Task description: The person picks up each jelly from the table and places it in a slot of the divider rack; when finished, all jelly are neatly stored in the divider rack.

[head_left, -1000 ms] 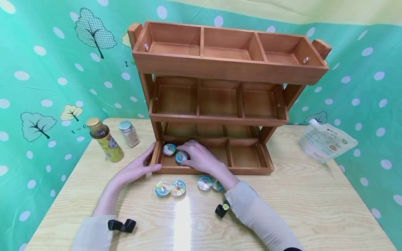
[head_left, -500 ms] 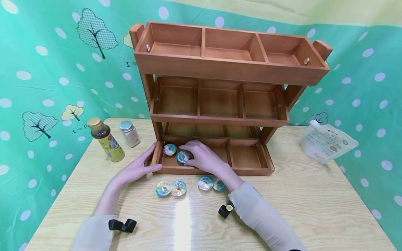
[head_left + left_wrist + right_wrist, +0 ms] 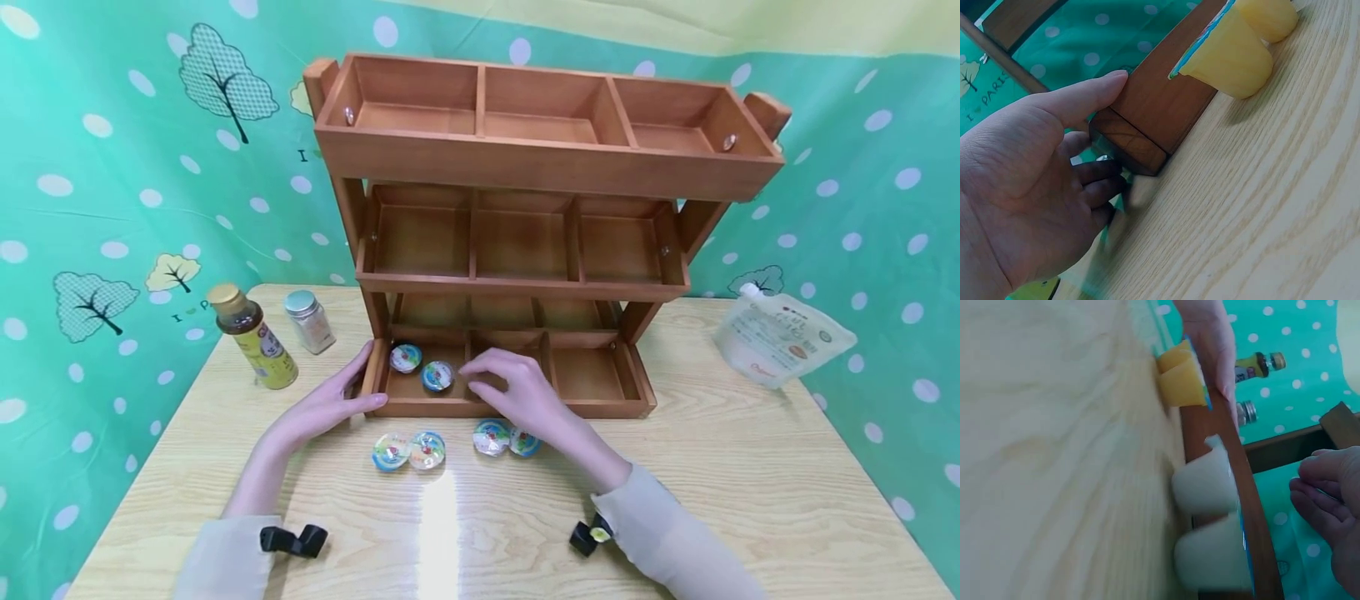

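My left hand (image 3: 318, 410) grips the left end of the wooden rack's bottom tier (image 3: 510, 407); in the left wrist view this hand (image 3: 1035, 181) has its thumb along the front board (image 3: 1163, 87) and fingers at the end face. Two lidded cups, one (image 3: 405, 358) behind the other (image 3: 437, 377), sit apart in the bottom-left compartment. Just right of them, my right hand (image 3: 517, 390) hovers over the middle compartment, fingers loosely bent, nothing visible in its grasp. On the table before the rack lie a yellow pair of cups (image 3: 408, 451) and a whitish pair (image 3: 491, 437).
At the left stand a gold-capped bottle (image 3: 262, 346) and a small jar (image 3: 311, 323). A spouted pouch (image 3: 780, 340) is at the right. The rack's upper tiers (image 3: 525, 287) overhang the bottom one. A patterned curtain (image 3: 150, 225) hangs behind.
My right hand has let go of the front cup in the bottom-left compartment and moved right. That cup has shifted slightly. My left hand stays at the rack's end.
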A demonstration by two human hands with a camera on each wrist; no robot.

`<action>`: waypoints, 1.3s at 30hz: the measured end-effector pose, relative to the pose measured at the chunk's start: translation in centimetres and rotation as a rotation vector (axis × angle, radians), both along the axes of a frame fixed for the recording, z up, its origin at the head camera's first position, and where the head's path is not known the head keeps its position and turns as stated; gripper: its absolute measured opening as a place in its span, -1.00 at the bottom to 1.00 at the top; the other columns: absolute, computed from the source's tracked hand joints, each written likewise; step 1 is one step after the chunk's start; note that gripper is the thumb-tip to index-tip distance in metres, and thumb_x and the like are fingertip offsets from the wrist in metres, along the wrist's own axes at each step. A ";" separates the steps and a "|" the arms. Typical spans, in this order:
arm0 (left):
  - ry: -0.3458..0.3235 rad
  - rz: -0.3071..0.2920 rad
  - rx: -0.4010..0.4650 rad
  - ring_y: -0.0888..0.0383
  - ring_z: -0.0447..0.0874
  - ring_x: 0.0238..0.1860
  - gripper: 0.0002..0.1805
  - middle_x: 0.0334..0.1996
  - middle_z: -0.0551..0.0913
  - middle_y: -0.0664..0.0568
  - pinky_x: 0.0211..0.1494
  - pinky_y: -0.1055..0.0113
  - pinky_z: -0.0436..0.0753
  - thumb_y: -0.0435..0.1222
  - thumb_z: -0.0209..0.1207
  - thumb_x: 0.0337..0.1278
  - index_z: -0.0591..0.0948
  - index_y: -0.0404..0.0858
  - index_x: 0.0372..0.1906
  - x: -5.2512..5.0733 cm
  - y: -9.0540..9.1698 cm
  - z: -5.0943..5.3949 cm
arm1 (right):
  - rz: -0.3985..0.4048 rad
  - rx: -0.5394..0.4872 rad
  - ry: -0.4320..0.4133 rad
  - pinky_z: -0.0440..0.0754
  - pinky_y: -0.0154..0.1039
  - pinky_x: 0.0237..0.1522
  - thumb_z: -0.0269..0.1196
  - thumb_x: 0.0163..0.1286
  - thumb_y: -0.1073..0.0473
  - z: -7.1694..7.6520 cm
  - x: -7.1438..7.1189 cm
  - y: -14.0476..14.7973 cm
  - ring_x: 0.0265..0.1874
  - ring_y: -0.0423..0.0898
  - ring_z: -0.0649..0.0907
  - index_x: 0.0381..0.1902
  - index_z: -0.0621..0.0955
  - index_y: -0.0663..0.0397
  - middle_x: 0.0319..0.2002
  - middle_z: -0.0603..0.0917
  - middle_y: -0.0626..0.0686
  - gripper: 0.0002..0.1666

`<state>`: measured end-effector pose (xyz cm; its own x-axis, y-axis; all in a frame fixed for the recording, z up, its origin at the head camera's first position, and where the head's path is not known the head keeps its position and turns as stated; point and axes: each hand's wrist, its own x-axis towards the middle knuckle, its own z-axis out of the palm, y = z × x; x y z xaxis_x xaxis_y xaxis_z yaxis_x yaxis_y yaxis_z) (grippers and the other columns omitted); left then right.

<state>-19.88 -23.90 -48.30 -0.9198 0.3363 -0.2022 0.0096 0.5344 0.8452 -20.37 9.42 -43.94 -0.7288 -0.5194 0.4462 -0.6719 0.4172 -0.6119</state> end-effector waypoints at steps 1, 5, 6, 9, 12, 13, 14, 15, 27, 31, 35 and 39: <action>0.002 -0.002 -0.001 -0.39 -0.27 0.67 0.07 0.71 -0.26 -0.16 0.59 -0.45 -0.01 0.08 0.21 0.38 -0.27 0.14 0.69 0.0 0.0 0.0 | -0.007 0.007 0.012 0.80 -0.14 0.01 0.40 0.35 0.33 0.0 0.3 0.5 -0.08 -0.13 0.79 -0.07 0.78 0.02 -0.12 0.82 -0.04 -0.78; -0.002 0.001 0.005 -0.39 -0.28 0.66 0.07 0.71 -0.25 -0.16 0.58 -0.45 -0.01 0.07 0.22 0.38 -0.26 0.15 0.69 0.0 -0.1 0.1 | -0.009 -0.021 0.000 0.81 -0.21 -0.04 0.40 0.34 0.33 -0.2 1.4 2.4 -0.10 -0.17 0.79 -0.10 0.79 -0.02 -0.15 0.82 -0.06 -0.78; -0.001 0.000 0.007 -0.39 -0.29 0.67 0.07 0.71 -0.26 -0.16 0.58 -0.45 -0.02 0.06 0.22 0.38 -0.26 0.14 0.69 0.0 -0.1 0.1 | -0.002 -0.035 -0.012 0.81 -0.20 -0.05 0.39 0.35 0.32 -0.2 1.6 2.8 -0.11 -0.17 0.79 -0.09 0.79 -0.03 -0.15 0.82 -0.06 -0.78; -0.004 0.004 0.011 -0.38 -0.30 0.67 0.07 0.71 -0.26 -0.16 0.59 -0.44 -0.03 0.08 0.21 0.38 -0.26 0.14 0.69 -0.1 -0.2 0.1 | 0.034 -0.066 -0.058 0.81 -0.16 -0.04 0.38 0.38 0.31 0.0 2.0 3.7 -0.10 -0.16 0.79 -0.06 0.78 -0.03 -0.13 0.83 0.00 -0.77; -0.006 0.005 0.009 -0.35 -0.31 0.68 0.07 0.71 -0.27 -0.14 0.60 -0.43 -0.04 0.09 0.20 0.39 -0.27 0.14 0.69 -0.2 -0.2 -0.2 | 0.055 -0.065 -0.105 0.82 -0.15 -0.04 0.37 0.38 0.31 0.1 2.2 4.4 -0.10 -0.19 0.79 -0.03 0.77 -0.03 -0.11 0.83 0.02 -0.75; -0.010 0.007 0.008 -0.35 -0.30 0.68 0.07 0.71 -0.27 -0.14 0.61 -0.42 -0.04 0.10 0.20 0.39 -0.27 0.14 0.69 -0.2 -0.2 -0.3 | 0.054 -0.062 -0.125 0.82 -0.16 -0.05 0.38 0.38 0.32 0.1 2.2 4.6 -0.11 -0.21 0.79 -0.02 0.77 -0.04 -0.12 0.83 0.01 -0.75; -0.012 0.007 0.008 -0.34 -0.31 0.68 0.07 0.71 -0.27 -0.13 0.61 -0.42 -0.04 0.10 0.20 0.39 -0.27 0.15 0.69 -0.2 -0.2 -0.3 | 0.051 -0.059 -0.141 0.82 -0.17 -0.07 0.38 0.38 0.32 0.1 2.1 4.8 -0.12 -0.22 0.79 -0.02 0.77 -0.04 -0.12 0.83 0.00 -0.74; -0.014 0.010 0.008 -0.34 -0.31 0.68 0.07 0.71 -0.27 -0.12 0.61 -0.41 -0.04 0.11 0.20 0.39 -0.27 0.15 0.69 -0.2 -0.2 -0.4 | 0.044 -0.054 -0.158 0.82 -0.18 -0.08 0.38 0.38 0.32 0.2 2.1 5.0 -0.14 -0.23 0.78 -0.02 0.76 -0.04 -0.13 0.83 -0.02 -0.74; -0.003 -0.004 0.006 -0.36 -0.30 0.67 0.06 0.71 -0.26 -0.13 0.60 -0.44 -0.04 0.10 0.19 0.39 -0.26 0.16 0.69 -0.2 0.2 -0.2 | 0.126 0.131 -0.284 0.80 -0.16 -0.04 0.43 0.34 0.24 0.8 1.8 7.1 -0.14 -0.18 0.79 -0.02 0.76 0.09 -0.13 0.84 -0.01 -0.74; -0.004 0.000 0.015 -0.34 -0.31 0.68 0.05 0.71 -0.26 -0.11 0.61 -0.42 -0.06 0.10 0.20 0.39 -0.26 0.16 0.69 -0.3 0.2 -0.1 | 0.153 0.224 -0.275 0.81 -0.08 -0.03 0.44 0.33 0.21 1.1 1.7 7.3 -0.10 -0.13 0.80 0.01 0.76 0.06 -0.13 0.83 -0.05 -0.71; 0.000 0.000 0.012 -0.35 -0.31 0.68 0.05 0.71 -0.26 -0.12 0.60 -0.44 -0.05 0.08 0.19 0.40 -0.27 0.17 0.68 -0.2 0.0 -0.1 | 0.186 0.328 -0.249 0.77 -0.10 0.10 0.46 0.31 0.19 1.3 1.6 7.2 0.01 -0.10 0.79 0.09 0.74 0.02 -0.03 0.83 -0.03 -0.62; -0.001 0.001 0.007 -0.35 -0.31 0.68 0.06 0.71 -0.27 -0.12 0.60 -0.44 -0.05 0.08 0.20 0.39 -0.27 0.16 0.69 -0.1 0.0 -0.1 | 0.217 0.428 -0.231 0.71 -0.14 0.22 0.51 0.25 0.14 1.3 1.7 7.2 0.11 -0.14 0.75 0.18 0.71 -0.05 0.07 0.80 -0.10 -0.48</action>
